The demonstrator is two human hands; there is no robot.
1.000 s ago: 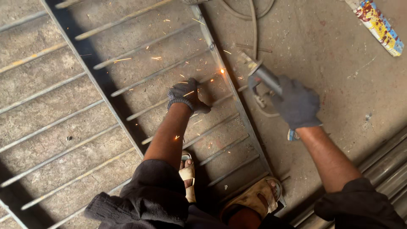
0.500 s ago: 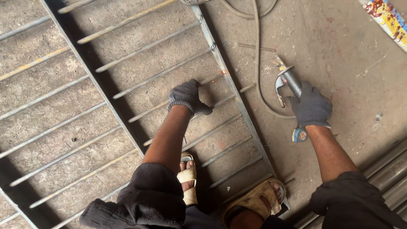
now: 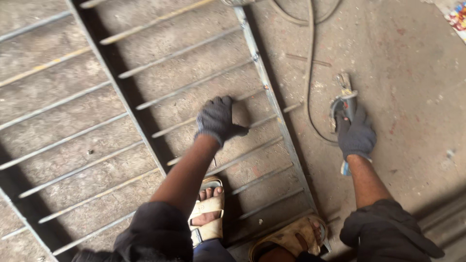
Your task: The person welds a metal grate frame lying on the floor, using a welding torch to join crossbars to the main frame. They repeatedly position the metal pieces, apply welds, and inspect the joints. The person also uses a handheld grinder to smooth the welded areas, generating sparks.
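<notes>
Grinder, heavy and rigid, sits gripped by its body in the closed right hand; at nine o'clock, the left hand presses half-curled on the stiff steel grille.

A dusty concrete floor lies underneath, tan sandals stand on it, and colourful printed packaging sits top right.

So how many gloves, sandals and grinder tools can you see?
Gloves: 2, a dark one on the left hand and one on the right hand
Sandals: 2, tan
Grinder: 1, gripped by the right hand
Total: 5
</notes>
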